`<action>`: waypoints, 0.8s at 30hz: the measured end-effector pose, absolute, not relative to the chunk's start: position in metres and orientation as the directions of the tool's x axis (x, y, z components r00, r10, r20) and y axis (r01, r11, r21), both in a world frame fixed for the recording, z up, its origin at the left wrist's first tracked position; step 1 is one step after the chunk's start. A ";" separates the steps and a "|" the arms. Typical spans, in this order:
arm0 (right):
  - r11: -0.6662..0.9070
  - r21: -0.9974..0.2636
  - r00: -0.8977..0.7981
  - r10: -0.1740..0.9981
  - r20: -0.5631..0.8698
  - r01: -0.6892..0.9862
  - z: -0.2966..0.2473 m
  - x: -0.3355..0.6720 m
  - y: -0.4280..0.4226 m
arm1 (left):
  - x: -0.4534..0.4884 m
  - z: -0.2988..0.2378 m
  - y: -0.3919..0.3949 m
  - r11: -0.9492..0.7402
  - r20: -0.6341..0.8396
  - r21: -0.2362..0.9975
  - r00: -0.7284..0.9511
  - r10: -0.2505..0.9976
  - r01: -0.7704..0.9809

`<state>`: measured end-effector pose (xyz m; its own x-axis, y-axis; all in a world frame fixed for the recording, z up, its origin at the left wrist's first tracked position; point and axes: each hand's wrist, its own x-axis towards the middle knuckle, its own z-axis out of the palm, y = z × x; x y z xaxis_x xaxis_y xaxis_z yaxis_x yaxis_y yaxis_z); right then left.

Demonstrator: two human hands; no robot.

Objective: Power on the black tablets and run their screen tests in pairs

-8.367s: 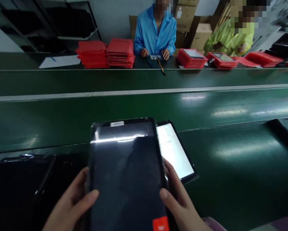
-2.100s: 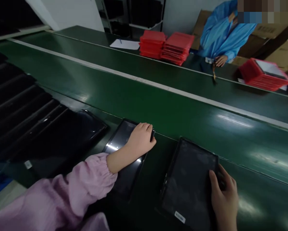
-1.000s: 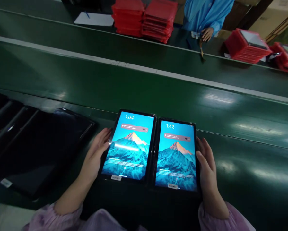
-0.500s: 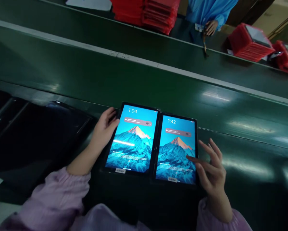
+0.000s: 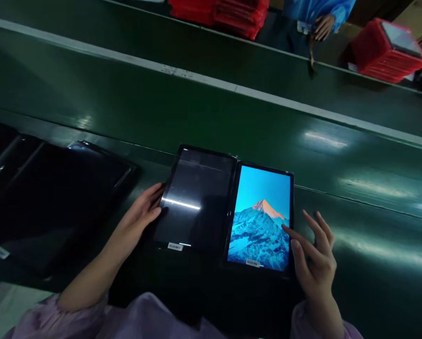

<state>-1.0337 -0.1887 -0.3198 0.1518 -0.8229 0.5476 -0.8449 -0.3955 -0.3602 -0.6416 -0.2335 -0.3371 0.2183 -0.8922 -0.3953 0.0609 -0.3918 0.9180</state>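
Note:
Two tablets lie side by side in front of me. The left tablet (image 5: pixel 200 181) has a dark screen with a bright light reflection across it and a small white label at its lower edge. On the right tablet (image 5: pixel 258 230) a lit picture shows an orange-topped mountain under blue sky. My left hand (image 5: pixel 138 216) rests against the left tablet's left edge, thumb and fingers apart. My right hand (image 5: pixel 316 254) is open beside the right tablet, its index fingertip over the screen near the right edge; whether it touches the glass I cannot tell.
Several dark tablets or panels (image 5: pixel 62 197) lie at left. A green bench surface (image 5: pixel 126 108) with a pale strip (image 5: pixel 203 80) runs across. Beyond are red stacks (image 5: pixel 218 16), another red stack topped by a grey panel (image 5: pixel 383 52), and a co-worker's hand (image 5: pixel 323 27) with a blue sleeve.
The left tablet's screen has gone from the mountain lock screen to dark. The right one has lost its clock and notification. My left hand has slid down the left tablet's edge.

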 end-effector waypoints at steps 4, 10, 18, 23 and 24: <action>-0.469 -0.344 0.240 -0.809 0.537 -0.814 -0.314 -1.025 -0.177 | -0.638 -0.333 -0.231 -0.432 -0.426 0.902 0.141 -0.894 -0.014; -0.492 -0.334 0.281 -0.810 0.515 -0.804 -0.309 -1.016 -0.168 | -0.640 -0.330 -0.235 -0.425 -0.401 0.896 0.178 -0.898 -0.125; -0.590 -0.348 0.415 -0.784 0.461 -0.729 -0.293 -1.002 -0.156 | -0.623 -0.341 -0.213 -0.263 -0.296 0.878 -0.021 -0.955 -0.400; -0.585 -0.316 0.407 -0.778 0.479 -0.747 -0.294 -0.999 -0.152 | -0.628 -0.348 -0.199 -0.115 -0.213 0.792 -0.096 -0.972 -0.600; -0.586 -0.311 0.398 -0.772 0.495 -0.749 -0.295 -0.999 -0.152 | -0.634 -0.348 -0.202 -0.095 -0.178 0.779 -0.073 -0.981 -0.620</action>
